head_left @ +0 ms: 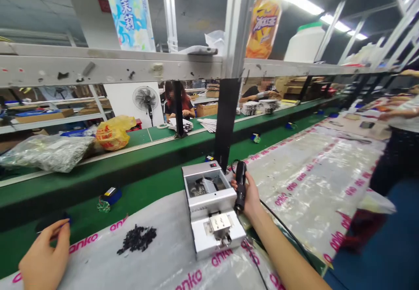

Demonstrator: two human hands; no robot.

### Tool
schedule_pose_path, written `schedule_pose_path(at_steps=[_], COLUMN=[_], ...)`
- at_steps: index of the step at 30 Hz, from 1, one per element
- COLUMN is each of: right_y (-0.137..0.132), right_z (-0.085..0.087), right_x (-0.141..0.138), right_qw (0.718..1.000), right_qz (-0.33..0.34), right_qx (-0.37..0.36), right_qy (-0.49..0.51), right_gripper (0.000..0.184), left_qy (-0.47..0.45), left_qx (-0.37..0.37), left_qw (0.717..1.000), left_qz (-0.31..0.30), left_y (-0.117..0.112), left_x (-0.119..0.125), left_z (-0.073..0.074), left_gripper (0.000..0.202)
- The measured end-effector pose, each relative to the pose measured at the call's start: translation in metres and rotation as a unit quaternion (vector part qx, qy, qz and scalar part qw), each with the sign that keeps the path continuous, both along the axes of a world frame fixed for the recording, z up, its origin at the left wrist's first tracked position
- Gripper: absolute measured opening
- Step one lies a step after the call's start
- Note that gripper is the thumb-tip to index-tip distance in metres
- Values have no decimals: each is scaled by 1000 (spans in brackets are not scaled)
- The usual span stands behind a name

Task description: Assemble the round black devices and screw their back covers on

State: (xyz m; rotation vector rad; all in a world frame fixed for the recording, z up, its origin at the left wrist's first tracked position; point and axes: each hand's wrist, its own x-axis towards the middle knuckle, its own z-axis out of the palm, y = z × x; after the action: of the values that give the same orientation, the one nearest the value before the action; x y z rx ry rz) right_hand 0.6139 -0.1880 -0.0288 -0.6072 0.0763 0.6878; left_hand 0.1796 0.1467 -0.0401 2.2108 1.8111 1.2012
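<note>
My right hand (252, 194) is wrapped round a black electric screwdriver (241, 185), held upright with its tip down beside a screw feeder (196, 209). Loose screws lie in the feeder's open tray, and a metal block sits at its front. At the lower left, my left hand (46, 255) has thumb and fingers pinched together at a dark, partly blue object (52, 223), which is blurred and mostly behind the fingers. Between the hands, a heap of small black pieces (137, 239) lies on the plastic sheet (163, 220). A blue battery pack (113, 196) with a green circuit board rests on the green belt.
A metal shelf (183, 68) crosses overhead on a post (225, 124), carrying drink bottles (131, 15) and a white tub (304, 43). More blue packs (255, 138) sit along the belt. Plastic bags (49, 152) lie left. Co-workers sit opposite; another person stands at right.
</note>
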Motion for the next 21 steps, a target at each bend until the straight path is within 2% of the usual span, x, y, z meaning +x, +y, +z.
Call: schedule_pose_path(at_steps=[3, 8, 10, 12, 13, 14, 16, 17, 19, 21], right_y=[0, 1, 0, 0, 0, 0, 0, 1, 2, 4], right_z=[1, 6, 8, 10, 11, 12, 12, 13, 13, 14], right_x=[-2, -7, -9, -11, -11, -12, -12, -12, -12, -12], right_qw=[1000, 999, 998, 998, 998, 998, 997, 997, 997, 997], right_qz=[9, 19, 22, 26, 28, 31, 34, 35, 35, 34], right_qx=[-21, -46, -52, -56, -58, -60, -62, -63, -64, -62], right_qy=[8, -4, -10, -12, -12, -10, -6, -4, -1, 0], right_gripper=[32, 31, 33, 34, 34, 33, 34, 34, 31, 28], left_qy=[-2, -46, -94, -174, -216, -219, -182, -163, -152, -128], left_qx=[-18, -53, -78, -95, -107, -131, -128, -117, -116, -138], left_qw=[1000, 991, 985, 971, 958, 941, 917, 902, 886, 866], left_qz=[-20, -111, -122, -133, -159, -220, -330, -384, -423, -462], left_y=[-10, -25, -46, -76, -91, -104, -116, -115, -98, -73], left_x=[5, 10, 20, 39, 54, 73, 120, 148, 209, 271], left_z=[12, 15, 19, 29, 37, 45, 62, 69, 76, 74], left_gripper=[23, 24, 29, 31, 31, 30, 24, 20, 19, 32])
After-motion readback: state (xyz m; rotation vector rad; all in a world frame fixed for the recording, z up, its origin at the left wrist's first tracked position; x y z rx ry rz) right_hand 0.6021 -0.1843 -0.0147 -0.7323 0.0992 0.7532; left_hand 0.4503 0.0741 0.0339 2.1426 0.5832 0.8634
